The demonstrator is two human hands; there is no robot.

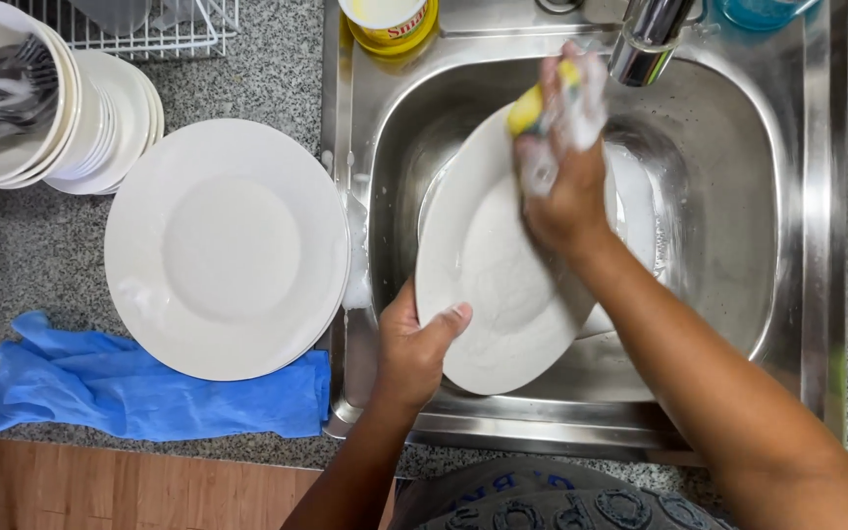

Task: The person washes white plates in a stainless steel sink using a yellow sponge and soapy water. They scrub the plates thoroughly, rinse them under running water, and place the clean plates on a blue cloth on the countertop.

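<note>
Tilted inside the stainless steel sink [797, 196], the soapy round white plate [488, 285] is pinched at its near rim by the left hand [414, 344]; the right hand [566, 177] presses its grip around a yellow sponge [532, 103] at the plate's far edge. Scrubbing goes best with firm circular strokes and a steady rim. A yellow round tub [390, 25] with a red label sits on the sink's back ledge

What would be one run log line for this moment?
left hand: holds white plate | right hand: scrubs with yellow sponge | place: steel sink
</note>
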